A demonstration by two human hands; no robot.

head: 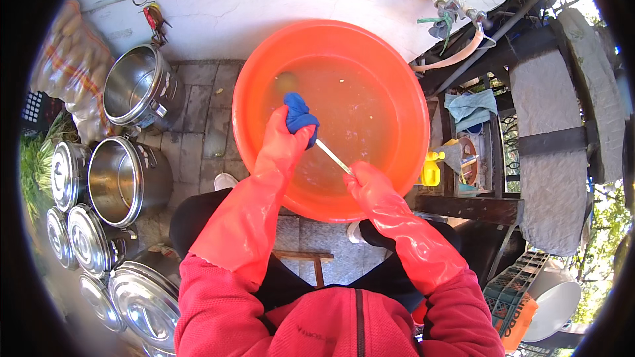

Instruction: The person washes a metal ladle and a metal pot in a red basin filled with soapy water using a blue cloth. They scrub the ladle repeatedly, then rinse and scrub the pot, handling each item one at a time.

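Both my hands wear long red rubber gloves and are over a large orange plastic tub [330, 32] of cloudy water. My left hand [287, 134] grips a bunched blue cloth [300, 114]. The cloth wraps the far end of a thin pale stick or handle [333, 155]. My right hand [364, 183] is closed around the near end of that stick. A round, dull greenish thing [286, 82] shows in the water beyond the cloth; what it is cannot be told. Small pale bits float on the water.
Open steel pots [131, 84] and several lidded ones stand at left, beside a net sack of pale produce [79, 64]. A tap with a hose [461, 52] is on the wall at upper right. A yellow plastic bottle [430, 171] stands right of the tub, and a crate [518, 285] lower right.
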